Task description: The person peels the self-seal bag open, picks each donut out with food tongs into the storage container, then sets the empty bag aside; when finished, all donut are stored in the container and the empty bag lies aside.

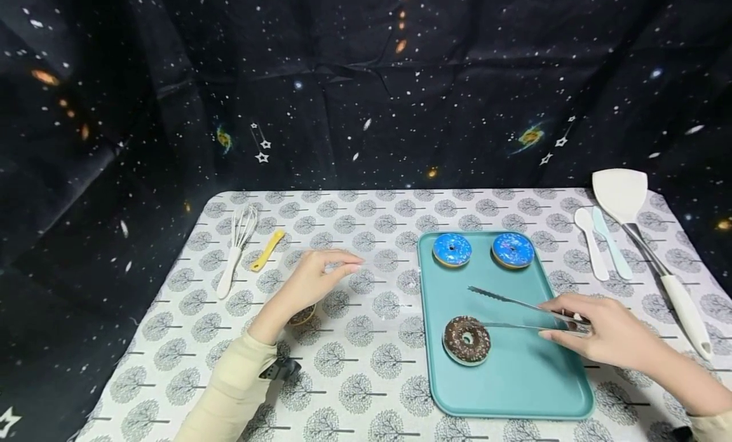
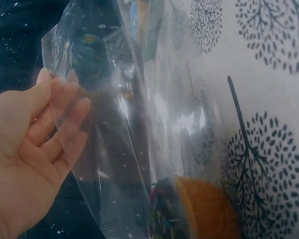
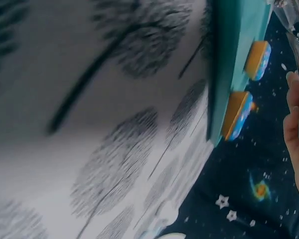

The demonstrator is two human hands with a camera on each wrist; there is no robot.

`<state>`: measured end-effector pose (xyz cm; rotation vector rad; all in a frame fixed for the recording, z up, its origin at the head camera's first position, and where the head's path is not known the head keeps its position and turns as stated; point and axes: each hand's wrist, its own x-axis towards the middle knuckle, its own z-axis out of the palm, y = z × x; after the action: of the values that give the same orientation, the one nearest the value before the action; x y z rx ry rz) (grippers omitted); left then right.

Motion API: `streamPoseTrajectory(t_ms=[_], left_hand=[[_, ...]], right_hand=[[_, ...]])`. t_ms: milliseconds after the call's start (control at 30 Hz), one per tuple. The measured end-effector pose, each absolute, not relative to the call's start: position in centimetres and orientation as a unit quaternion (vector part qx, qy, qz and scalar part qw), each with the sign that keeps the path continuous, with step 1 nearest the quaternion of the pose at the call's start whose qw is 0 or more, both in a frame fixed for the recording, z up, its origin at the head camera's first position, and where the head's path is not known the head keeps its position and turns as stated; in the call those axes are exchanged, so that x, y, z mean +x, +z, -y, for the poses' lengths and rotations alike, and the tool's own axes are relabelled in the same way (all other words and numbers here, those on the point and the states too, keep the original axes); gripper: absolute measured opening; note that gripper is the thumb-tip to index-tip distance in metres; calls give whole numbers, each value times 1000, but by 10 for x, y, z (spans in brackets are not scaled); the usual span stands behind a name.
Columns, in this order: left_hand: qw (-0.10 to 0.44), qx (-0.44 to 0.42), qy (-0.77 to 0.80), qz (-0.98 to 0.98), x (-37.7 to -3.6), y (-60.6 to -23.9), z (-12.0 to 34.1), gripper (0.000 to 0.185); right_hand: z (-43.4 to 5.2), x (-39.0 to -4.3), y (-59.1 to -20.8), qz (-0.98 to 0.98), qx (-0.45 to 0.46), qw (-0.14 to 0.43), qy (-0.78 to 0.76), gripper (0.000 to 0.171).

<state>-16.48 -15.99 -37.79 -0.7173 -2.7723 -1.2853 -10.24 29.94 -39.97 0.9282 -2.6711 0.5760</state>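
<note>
My left hand [image 1: 311, 280] pinches the upper edge of a clear plastic bag [image 2: 119, 114] between thumb and fingers. A dark-topped sprinkled donut [image 2: 207, 209] shows at the bag's lower end; in the head view it is mostly hidden under the left wrist. My right hand [image 1: 597, 328] grips metal tongs [image 1: 520, 302], whose arms are spread apart over the teal tray [image 1: 520, 385]. One tong tip reaches the edge of a chocolate donut [image 1: 467, 340] lying on the tray; whether they touch I cannot tell. Two blue sprinkled donuts [image 1: 452, 249] sit at the tray's far end.
A white whisk [image 1: 236, 251] and a yellow-handled utensil [image 1: 267, 250] lie at the left. Right of the tray are a white spoon [image 1: 591, 242], a pale blue utensil [image 1: 612, 242] and a large white spatula [image 1: 620, 194]. A dark starry cloth [image 1: 343, 86] hangs behind.
</note>
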Motion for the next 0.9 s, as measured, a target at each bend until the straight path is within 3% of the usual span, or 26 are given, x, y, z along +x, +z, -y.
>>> streamPoseTrajectory(t_ms=[233,633,900], left_hand=[[2,-234,-419,877,-163,-375,160,17],[0,-239,-413,879,-161,-370,162,21],[0,-245,-419,874,-157,-367,163,22]], right_hand=[[-283,-116,-388,881,398,93,236,38],[-229,-153,-373,862,448,125,200,29],[-184,-174,-383,829,515,161,145,35]])
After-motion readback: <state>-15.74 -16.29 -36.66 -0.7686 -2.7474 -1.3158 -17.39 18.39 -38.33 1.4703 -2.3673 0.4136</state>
